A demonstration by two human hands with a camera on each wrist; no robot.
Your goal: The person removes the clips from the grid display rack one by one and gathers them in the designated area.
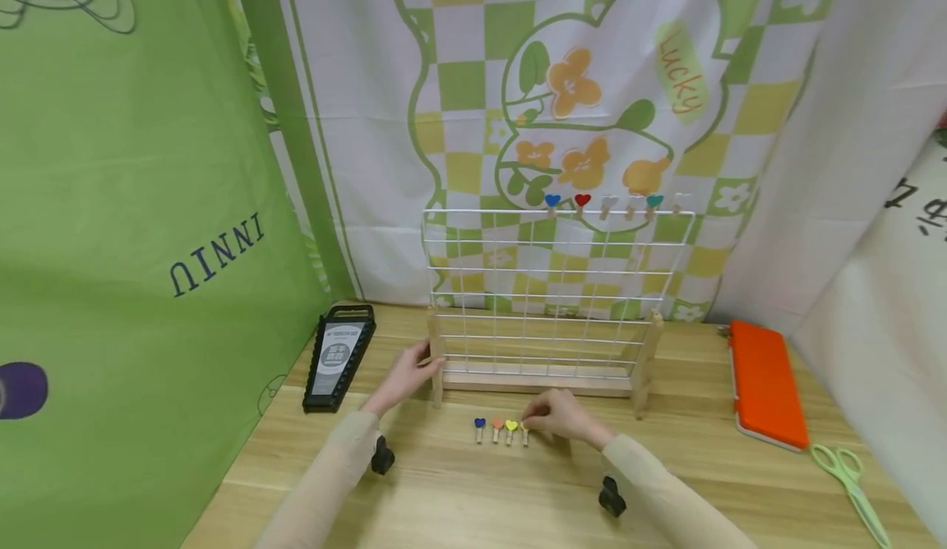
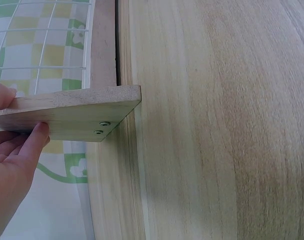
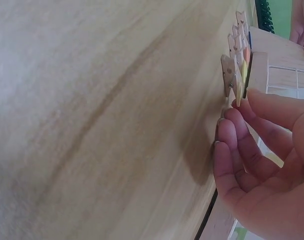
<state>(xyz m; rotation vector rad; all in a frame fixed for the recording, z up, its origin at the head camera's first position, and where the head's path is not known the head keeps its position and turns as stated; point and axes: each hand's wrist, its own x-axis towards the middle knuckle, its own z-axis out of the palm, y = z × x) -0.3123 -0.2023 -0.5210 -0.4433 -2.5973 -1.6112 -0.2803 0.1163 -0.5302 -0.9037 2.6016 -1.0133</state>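
L hand (image 1: 405,375) grips the upright pale-wood end post (image 2: 92,107) of the rack, thumb on one face & fingers on the other, prob. to steady the frame. R hand (image 1: 558,414) has thumb & index pinched narrow on the small wooden peg w/ a pale yellowish top (image 1: 525,435), R end of a short row on the light wood-grain tabletop (image 1: 473,491), just in front of the rack. Its other fingers curl loosely beside it, prob. kept out of the way. Row-mates, R to L: yellow heart-topped wooden peg (image 1: 511,426), orange-topped wooden peg (image 1: 497,425), dark blue heart-topped wooden peg (image 1: 480,423); small gaps btwn them, prob. so each can be picked singly. White wire grid (image 1: 527,295) stands upright btwn the posts, so its top rail is easy to clip onto; bright blue heart peg (image 1: 552,200), red heart peg (image 1: 583,200) & teal heart peg (image 1: 654,200) sit there w/ some whitish ones, all toward the R. Flat orange-red case (image 1: 769,385) & light green scissors (image 1: 847,479) lie off R, black tool holder (image 1: 340,360) off L, prob. to leave working room.
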